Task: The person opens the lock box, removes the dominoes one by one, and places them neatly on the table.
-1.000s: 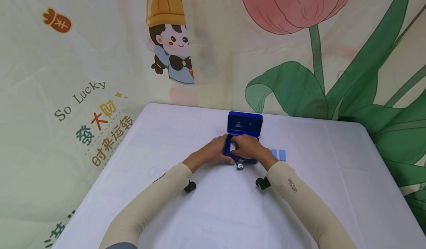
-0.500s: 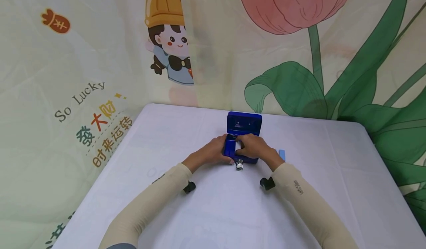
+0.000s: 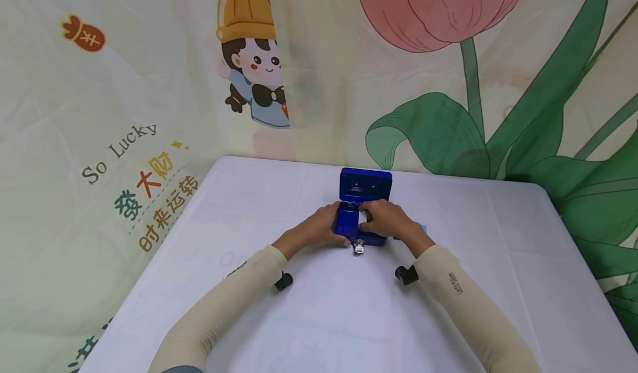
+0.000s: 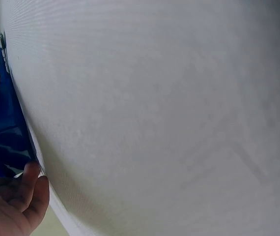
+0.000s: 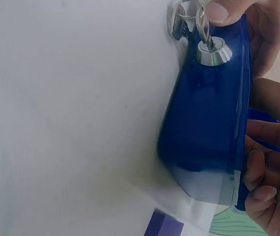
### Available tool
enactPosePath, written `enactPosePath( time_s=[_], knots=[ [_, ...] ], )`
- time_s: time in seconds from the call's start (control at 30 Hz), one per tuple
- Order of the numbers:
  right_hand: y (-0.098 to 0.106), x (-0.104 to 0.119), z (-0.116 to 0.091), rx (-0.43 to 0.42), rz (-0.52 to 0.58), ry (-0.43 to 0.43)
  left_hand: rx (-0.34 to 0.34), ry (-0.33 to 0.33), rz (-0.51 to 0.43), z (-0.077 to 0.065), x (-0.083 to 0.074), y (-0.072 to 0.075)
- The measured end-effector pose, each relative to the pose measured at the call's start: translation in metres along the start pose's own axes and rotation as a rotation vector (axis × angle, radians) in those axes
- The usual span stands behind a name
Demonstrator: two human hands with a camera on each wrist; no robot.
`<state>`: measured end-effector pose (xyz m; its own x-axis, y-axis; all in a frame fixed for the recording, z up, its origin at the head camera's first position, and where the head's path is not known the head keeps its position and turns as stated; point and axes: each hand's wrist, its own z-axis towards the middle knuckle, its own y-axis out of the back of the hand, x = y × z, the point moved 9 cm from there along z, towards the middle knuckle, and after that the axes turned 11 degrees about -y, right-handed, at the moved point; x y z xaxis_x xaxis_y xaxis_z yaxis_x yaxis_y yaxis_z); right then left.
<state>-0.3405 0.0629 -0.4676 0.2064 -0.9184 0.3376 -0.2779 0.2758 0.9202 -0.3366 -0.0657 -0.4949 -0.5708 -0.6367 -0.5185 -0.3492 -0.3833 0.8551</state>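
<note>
A blue metal cash box stands on the table with its lid raised. A key sits in its front lock, and a ring with another key hangs there. My left hand holds the box's left side, its thumb at the front beside the lock. Inside the box, my right hand pinches a small white flat-looking piece between thumb and fingers. Most of that piece is hidden by the hand, so its kind is unclear. The right wrist view shows my curled right fingers at the rim.
Right of the box, a light blue piece lies on the white-covered table, mostly hidden behind my right forearm. A purplish-blue block shows low in the right wrist view. A printed cloth hangs behind the table.
My right hand has slid to the right inside the box with the white piece, baring more of the blue interior. Its forearm now covers most of the light blue pieces. My left hand has stayed put.
</note>
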Motion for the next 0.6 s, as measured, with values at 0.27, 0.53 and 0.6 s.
enactPosePath(
  time_s=[0.27, 0.53, 0.6],
  knots=[
    [0.0042, -0.0046, -0.0057, 0.001, 0.009, -0.014, -0.008, -0.006, -0.011, 0.0001, 0.0012, -0.0017],
    [0.0060, -0.0093, -0.0076, 0.005, 0.009, -0.021, -0.012, -0.002, -0.009, 0.0003, 0.0011, -0.0017],
    [0.0070, -0.0103, -0.0078, 0.001, 0.013, -0.021, -0.013, -0.002, -0.004, 0.0006, 0.0016, -0.0015]
  ],
)
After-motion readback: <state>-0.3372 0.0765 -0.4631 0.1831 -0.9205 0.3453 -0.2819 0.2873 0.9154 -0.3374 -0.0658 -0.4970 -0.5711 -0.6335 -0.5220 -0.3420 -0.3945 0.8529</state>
